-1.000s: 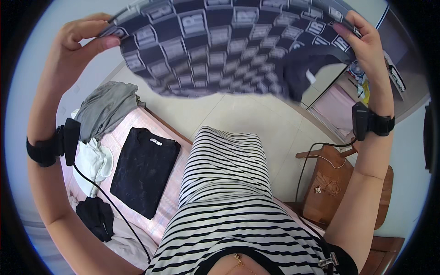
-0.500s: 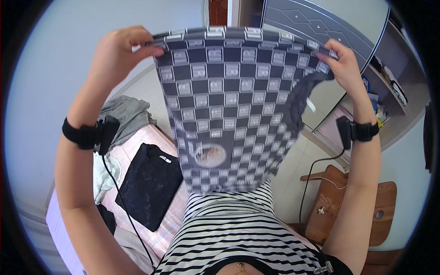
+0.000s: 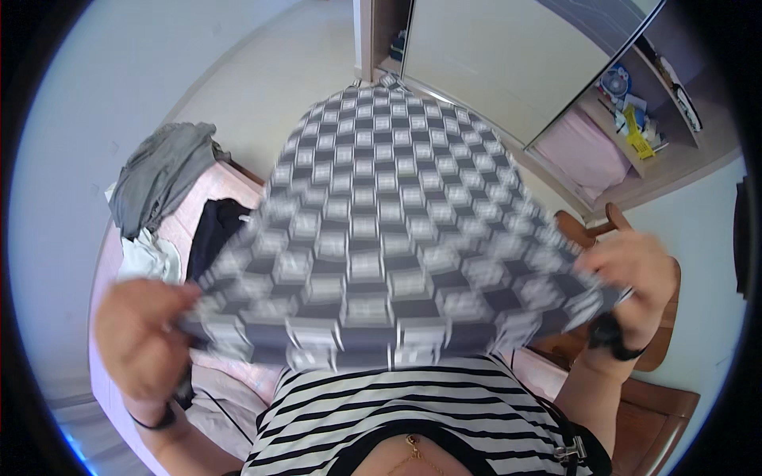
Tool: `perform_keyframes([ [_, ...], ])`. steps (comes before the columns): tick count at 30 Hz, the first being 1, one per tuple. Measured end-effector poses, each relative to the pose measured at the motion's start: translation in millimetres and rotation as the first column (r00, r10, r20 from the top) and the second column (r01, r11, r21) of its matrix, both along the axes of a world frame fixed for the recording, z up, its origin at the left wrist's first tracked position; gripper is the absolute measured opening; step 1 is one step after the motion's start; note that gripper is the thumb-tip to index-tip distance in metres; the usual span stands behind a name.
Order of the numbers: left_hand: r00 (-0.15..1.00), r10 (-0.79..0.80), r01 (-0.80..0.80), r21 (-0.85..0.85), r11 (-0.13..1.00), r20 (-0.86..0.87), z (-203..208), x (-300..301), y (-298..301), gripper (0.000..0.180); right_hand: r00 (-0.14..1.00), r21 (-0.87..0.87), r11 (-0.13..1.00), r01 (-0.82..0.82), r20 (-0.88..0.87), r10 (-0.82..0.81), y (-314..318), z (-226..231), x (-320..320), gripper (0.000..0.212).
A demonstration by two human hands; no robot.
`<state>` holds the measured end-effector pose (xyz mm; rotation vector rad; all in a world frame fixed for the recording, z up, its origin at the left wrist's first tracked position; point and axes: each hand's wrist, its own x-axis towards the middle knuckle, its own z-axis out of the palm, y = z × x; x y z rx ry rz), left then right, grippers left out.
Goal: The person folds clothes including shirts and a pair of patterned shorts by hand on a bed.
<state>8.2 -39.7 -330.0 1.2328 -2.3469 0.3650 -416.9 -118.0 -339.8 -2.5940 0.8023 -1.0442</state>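
The checkered garment (image 3: pixel 389 214), patterned in dark grey and white, was spread in the air before the person's striped top (image 3: pixel 381 393), its near edge stretched between both hands and its narrower far end extending out above the pale floor (image 3: pixel 278 59). The left hand (image 3: pixel 147 337), blurred, had its fingers closed on the near left corner; the right hand (image 3: pixel 635 266), also blurred, pinched the near right corner. A black strap (image 3: pixel 615 337) encircled the right wrist. To the left, a pink sheet (image 3: pixel 194 190) bore a black garment (image 3: pixel 213 234), partly hidden by the checkered cloth, a crumpled white garment (image 3: pixel 149 258) and, farther off, a grey garment (image 3: pixel 163 174) in a heap. To the right stood a brown wooden chair (image 3: pixel 671 317), partly hidden by the right hand. Beyond lay a wardrobe's sliding door (image 3: pixel 484 59) and an open shelf holding a yellow basket (image 3: pixel 637 135).
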Motion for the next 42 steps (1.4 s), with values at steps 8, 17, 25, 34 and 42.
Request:
perform_keyframes([
  [8, 0.923, -0.075, 0.276, 0.51, 0.815, -0.378, -64, 5, 40, 0.023, 0.992, 0.58, 0.808, -0.101, 0.002, 0.122, 33, -68, -13, 0.005],
  [17, 0.663, 0.223, 0.282, 0.514, 0.811, -0.715, -108, 34, -23, 0.025, 0.978, 0.764, 0.643, 0.06, 0.084, -0.191, -56, -113, -4, 0.021],
  [25, 0.381, 0.555, 0.361, 0.672, 0.647, -0.74, -313, 52, -195, 0.007, 0.911, 0.987, 0.155, 0.032, 0.035, -0.41, -196, -299, 45, 0.021],
  [34, 0.259, 0.677, 0.349, 0.721, 0.599, -0.689, -337, 51, -221, 0.011, 0.851, 0.984, 0.165, 0.07, 0.027, -0.524, -224, -299, 56, 0.021],
  [42, 0.134, 0.824, 0.363, 0.801, 0.476, -0.55, -350, 21, -178, 0.057, 0.798, 1.0, -0.029, -0.003, -0.015, -0.603, -199, -340, 51, 0.022],
])
